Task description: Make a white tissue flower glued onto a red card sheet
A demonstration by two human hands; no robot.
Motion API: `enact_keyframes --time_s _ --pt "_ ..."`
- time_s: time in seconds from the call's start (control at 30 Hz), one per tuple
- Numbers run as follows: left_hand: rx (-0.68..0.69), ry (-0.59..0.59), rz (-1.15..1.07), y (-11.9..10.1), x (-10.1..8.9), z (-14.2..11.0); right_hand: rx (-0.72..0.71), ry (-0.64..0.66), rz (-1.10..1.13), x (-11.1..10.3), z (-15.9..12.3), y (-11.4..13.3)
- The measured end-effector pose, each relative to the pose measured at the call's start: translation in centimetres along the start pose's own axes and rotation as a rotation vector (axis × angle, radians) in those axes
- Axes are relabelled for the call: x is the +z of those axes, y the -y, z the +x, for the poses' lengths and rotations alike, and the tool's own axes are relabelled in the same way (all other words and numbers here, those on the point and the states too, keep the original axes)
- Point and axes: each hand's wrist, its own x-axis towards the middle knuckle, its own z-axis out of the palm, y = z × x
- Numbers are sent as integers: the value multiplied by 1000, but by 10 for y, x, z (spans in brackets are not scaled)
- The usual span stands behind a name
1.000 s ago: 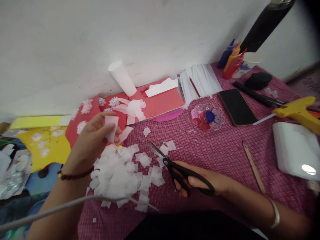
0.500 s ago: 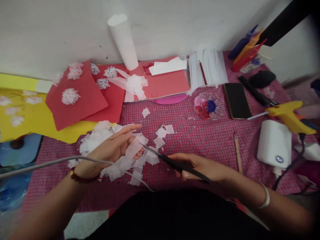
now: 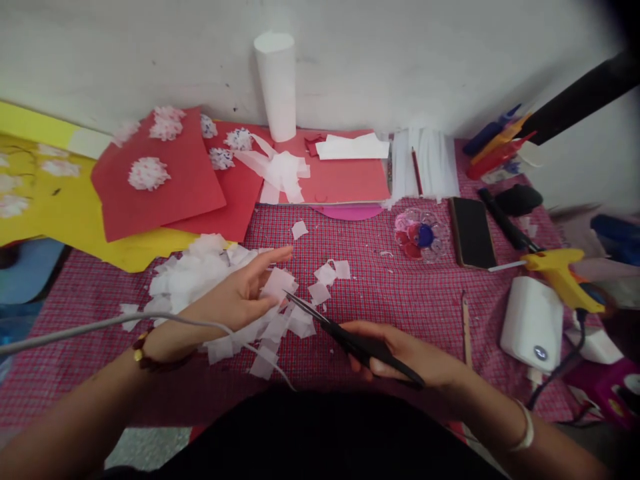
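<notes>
My right hand (image 3: pixel 385 350) grips black-handled scissors (image 3: pixel 345 337), their blades looking nearly closed and pointing left. The blade tip is at a thin white paper square (image 3: pixel 280 285) held by my left hand (image 3: pixel 243 290). The left thumb is at the square's lower edge and the index finger stretches out above it; the other fingers are partly hidden. A heap of white paper pieces (image 3: pixel 185 273) lies behind and beside the left wrist. More loose pieces (image 3: pixel 263 360) lie beneath the hands, and a few cut squares (image 3: pixel 325 273) rest just beyond the blades.
Red sheets (image 3: pixel 160 213) with paper pompoms and yellow paper (image 3: pixel 115 250) lie at the left. A white roll (image 3: pixel 280 93) stands at the wall. To the right are a clear flower-shaped dish (image 3: pixel 423 235), a black phone-like slab (image 3: pixel 473 233), a yellow glue gun (image 3: pixel 557 270) and a white box (image 3: pixel 533 323). A grey cable (image 3: pixel 125 320) crosses my left wrist.
The view has shifted slightly. My left fingers have moved around the paper, with the thumb now at its lower edge. The scissors stay in my right hand, tip at the paper.
</notes>
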Motion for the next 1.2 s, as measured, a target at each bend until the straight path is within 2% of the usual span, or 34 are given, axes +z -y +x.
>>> enact_keyframes --time_s 0.13,0.33,0.5,0.63,0.8,0.97,1.07,1.2 --pt "15 102 10 -7 2 3 -11 -9 -21 3 3 4" --pt "-95 141 9 -17 3 11 -49 -3 -92 0 8 2" --pt "-94 205 -41 -17 3 15 -72 3 -43 -5 10 -7" --pt "-66 221 -34 -11 3 18 -40 -18 -22 -6 9 -14" --pt "-133 199 -62 -10 4 19 8 -62 22 -3 7 -17" --pt "-191 170 -68 -9 4 18 -25 -114 43 -5 8 -18" --pt "-119 181 18 -6 1 13 -50 -143 44 -7 8 -17" --pt "-60 156 330 -4 -6 1 -33 -177 33 -8 4 -12"
